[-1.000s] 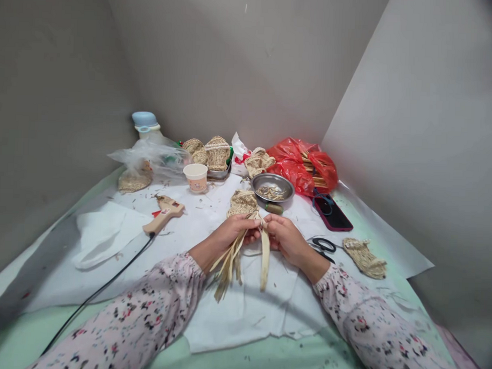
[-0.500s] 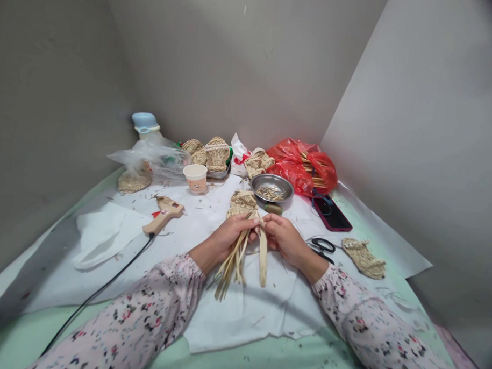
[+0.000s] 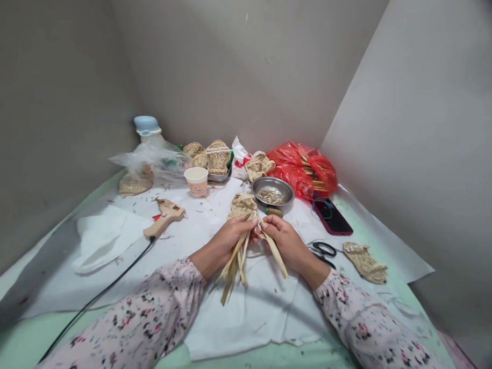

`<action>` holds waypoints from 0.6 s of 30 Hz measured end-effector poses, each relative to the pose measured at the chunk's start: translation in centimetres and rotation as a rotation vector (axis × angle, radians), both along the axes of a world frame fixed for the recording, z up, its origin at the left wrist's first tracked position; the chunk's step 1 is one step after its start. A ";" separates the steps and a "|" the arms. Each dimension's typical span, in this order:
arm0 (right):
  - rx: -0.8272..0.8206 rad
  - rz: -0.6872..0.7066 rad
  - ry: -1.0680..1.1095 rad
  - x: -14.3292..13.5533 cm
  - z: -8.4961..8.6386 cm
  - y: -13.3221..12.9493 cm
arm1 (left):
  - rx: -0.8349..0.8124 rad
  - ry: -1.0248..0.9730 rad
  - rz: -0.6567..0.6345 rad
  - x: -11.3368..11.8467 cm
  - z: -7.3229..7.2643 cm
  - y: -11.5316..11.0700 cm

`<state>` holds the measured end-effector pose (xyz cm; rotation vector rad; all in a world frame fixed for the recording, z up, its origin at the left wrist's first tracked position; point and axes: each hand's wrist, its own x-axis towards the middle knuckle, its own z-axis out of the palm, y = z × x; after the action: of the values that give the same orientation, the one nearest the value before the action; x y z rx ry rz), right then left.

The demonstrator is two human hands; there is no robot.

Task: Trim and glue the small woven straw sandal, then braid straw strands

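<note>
Between my two hands, over the white cloth (image 3: 261,319), is a small woven straw piece (image 3: 242,205) with loose strands (image 3: 234,267) hanging toward me. My left hand (image 3: 230,239) is closed around the near end of the weave, thumb on top, the strands falling below its fingers. My right hand (image 3: 285,239) pinches a wider pale straw strip (image 3: 276,256) close to the left fingertips; the strip's free end slants down to the right. The fingertips of both hands nearly meet, and part of the weave is hidden behind them.
Beyond the hands stand a metal bowl (image 3: 273,192) of straw bits and a paper cup (image 3: 196,181). To the left lies a glue gun (image 3: 164,218) with its cord. Scissors (image 3: 324,253), a phone (image 3: 334,217) and another woven piece (image 3: 366,262) lie right. A red bag (image 3: 290,170) is behind.
The wide strip, which hung nearly straight down, now slants to the right below my right hand. The loose strands under my left hand have shifted slightly. The camera view has tilted a little.
</note>
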<state>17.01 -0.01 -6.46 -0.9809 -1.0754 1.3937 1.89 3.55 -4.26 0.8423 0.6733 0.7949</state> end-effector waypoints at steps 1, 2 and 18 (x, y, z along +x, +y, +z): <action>-0.001 0.009 0.007 -0.1 0.1 -0.1 | -0.006 -0.001 0.000 0.0 0.1 0.0; -0.009 0.018 0.011 -0.1 0.2 -0.1 | -0.007 -0.005 0.001 0.0 0.1 0.0; -0.020 0.007 -0.065 -0.3 0.4 -0.2 | -0.018 -0.022 -0.051 0.0 0.5 -0.3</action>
<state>16.73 -0.22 -6.09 -1.0439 -1.1156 1.3890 1.93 3.25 -3.72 0.8299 0.6369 0.7499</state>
